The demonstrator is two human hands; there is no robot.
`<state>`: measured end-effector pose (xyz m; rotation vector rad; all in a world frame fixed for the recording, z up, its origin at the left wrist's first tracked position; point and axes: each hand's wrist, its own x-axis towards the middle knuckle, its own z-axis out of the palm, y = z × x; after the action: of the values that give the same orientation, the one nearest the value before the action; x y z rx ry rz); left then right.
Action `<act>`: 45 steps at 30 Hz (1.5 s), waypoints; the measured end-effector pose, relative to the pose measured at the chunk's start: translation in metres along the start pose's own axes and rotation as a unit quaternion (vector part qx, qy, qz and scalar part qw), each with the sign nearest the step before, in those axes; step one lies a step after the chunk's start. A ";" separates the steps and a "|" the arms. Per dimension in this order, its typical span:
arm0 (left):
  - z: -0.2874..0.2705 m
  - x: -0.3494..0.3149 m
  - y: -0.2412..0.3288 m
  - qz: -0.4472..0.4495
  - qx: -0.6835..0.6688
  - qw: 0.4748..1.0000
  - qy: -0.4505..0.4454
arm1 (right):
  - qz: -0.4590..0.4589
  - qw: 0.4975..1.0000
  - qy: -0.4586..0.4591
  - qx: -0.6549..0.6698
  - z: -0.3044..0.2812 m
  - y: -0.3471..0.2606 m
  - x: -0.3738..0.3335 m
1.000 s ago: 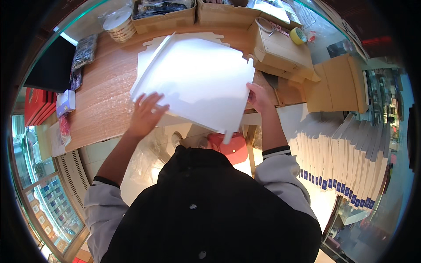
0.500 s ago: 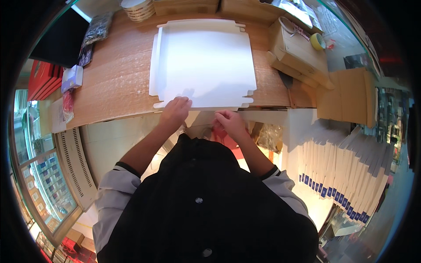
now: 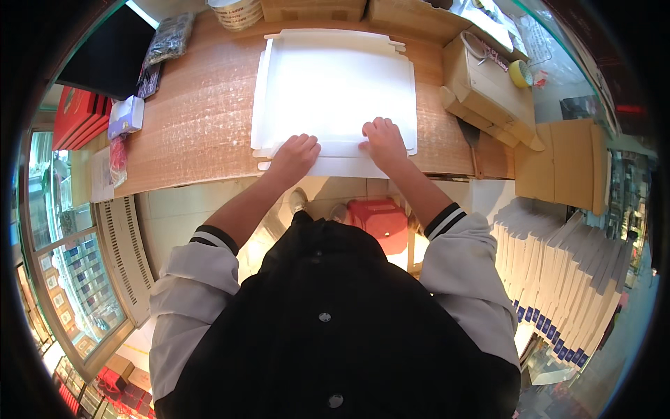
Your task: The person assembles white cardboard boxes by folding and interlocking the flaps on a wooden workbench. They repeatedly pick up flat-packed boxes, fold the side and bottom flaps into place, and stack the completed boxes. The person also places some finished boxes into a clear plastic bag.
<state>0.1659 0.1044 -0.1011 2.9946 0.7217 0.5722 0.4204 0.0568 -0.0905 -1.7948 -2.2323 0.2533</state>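
Observation:
A white cardboard sheet (image 3: 335, 87) with notched tabs at its corners lies flat on the wooden table, close to the front edge. A fold line runs along its near side, and a narrow near flap (image 3: 342, 166) extends toward me. My left hand (image 3: 296, 155) is closed, with curled fingers gripping the sheet at this fold, left of the middle. To the right, my right hand (image 3: 386, 143) grips the same fold, its fingers bent and the thumb at the near side. What lies under the fingertips is hidden.
Cardboard boxes (image 3: 488, 87) and a yellow tape roll (image 3: 520, 73) stand right of the sheet. At the left are a tissue pack (image 3: 126, 115) and red boxes (image 3: 80, 115). A red case (image 3: 380, 222) sits below the table; many white folded cartons (image 3: 558, 272) stand at the lower right.
My right hand has risen from below the table edge onto the sheet's near side. My left hand has shifted along to the fold. The near side now shows a crease with a flap.

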 end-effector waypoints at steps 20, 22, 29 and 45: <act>-0.018 0.031 -0.018 -0.347 -0.163 0.877 -0.288 | 0.130 0.968 -0.199 0.076 -0.008 -0.014 0.021; -0.010 0.040 -0.017 -0.329 -0.055 0.919 -0.210 | 0.158 0.975 -0.155 -0.006 0.001 -0.008 0.025; 0.021 0.042 0.010 -0.238 -0.179 0.931 -0.212 | 0.131 0.976 -0.164 0.048 0.011 -0.033 0.038; 0.019 -0.009 -0.035 -0.508 -0.278 0.812 0.069 | 0.189 0.972 0.137 -0.016 0.029 0.004 -0.021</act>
<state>0.1503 0.1330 -0.1252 1.6752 1.6156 0.7154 0.4188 0.0379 -0.1214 -2.1179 -1.7102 0.0371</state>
